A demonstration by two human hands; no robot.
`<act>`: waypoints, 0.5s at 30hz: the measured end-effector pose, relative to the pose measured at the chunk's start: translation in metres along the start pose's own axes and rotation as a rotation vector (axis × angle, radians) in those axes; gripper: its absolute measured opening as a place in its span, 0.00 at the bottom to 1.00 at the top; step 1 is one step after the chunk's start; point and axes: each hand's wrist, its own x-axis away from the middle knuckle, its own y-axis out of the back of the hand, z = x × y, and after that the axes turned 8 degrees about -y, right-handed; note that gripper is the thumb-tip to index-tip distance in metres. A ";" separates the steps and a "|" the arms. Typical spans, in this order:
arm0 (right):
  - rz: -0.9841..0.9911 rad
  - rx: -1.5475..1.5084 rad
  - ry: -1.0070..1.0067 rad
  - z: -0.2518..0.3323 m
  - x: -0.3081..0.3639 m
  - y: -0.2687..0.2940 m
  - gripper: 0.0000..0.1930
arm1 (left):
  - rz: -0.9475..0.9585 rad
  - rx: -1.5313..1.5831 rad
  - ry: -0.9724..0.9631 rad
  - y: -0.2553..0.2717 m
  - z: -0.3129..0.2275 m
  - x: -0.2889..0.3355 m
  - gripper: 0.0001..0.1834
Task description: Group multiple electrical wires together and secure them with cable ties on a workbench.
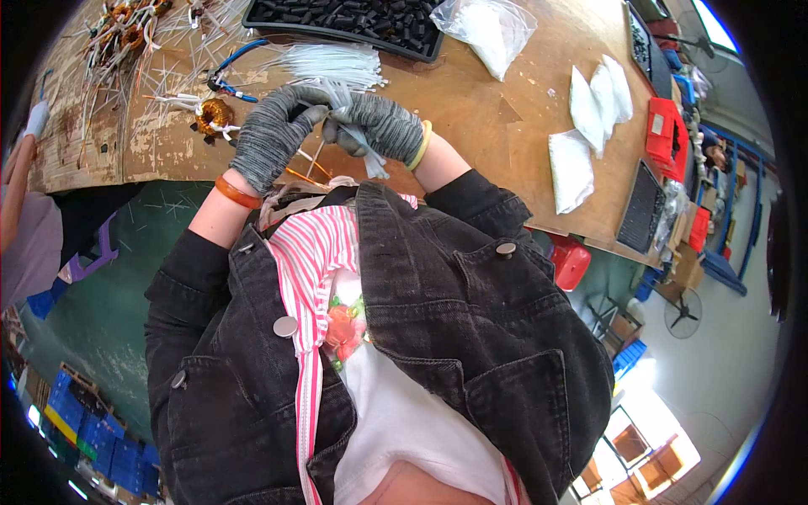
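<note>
While your two gloved hands meet above the near edge of the bench (505, 143), the head view shows both in grey knit gloves. Your left hand (271, 135) has its grip curled closed around copper wire (305, 172) that runs down and toward you from under the palm. Your right hand (379, 126) is clenched on a small bundle of white cable ties (353, 126), whose tails hang past the wrist. Fingertips of the two hands touch at the middle. An orange bangle sits on your left wrist, a yellow one on the right.

Just beyond the hands lies a loose pile of white ties (332, 63). To the left rests a copper-wound coil (216, 115), with blue-handled cutters (227, 76) near it. Farther back stands a black tray of small black parts (345, 21), beside a clear plastic bag (488, 29). White pouches (581, 139) lie well apart, to the right.
</note>
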 end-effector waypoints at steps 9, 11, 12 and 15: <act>0.012 0.332 -0.050 -0.002 0.001 -0.008 0.19 | -0.034 -0.042 0.040 0.014 -0.001 -0.007 0.13; 0.011 0.349 -0.077 -0.003 -0.002 -0.004 0.20 | -0.052 0.003 0.126 0.017 0.002 -0.004 0.12; 0.009 0.366 -0.105 -0.002 -0.003 -0.003 0.21 | -0.051 0.003 0.126 0.020 0.004 -0.003 0.12; -0.104 0.512 -0.085 0.000 0.000 -0.002 0.22 | -0.141 0.092 0.069 0.032 0.013 -0.002 0.12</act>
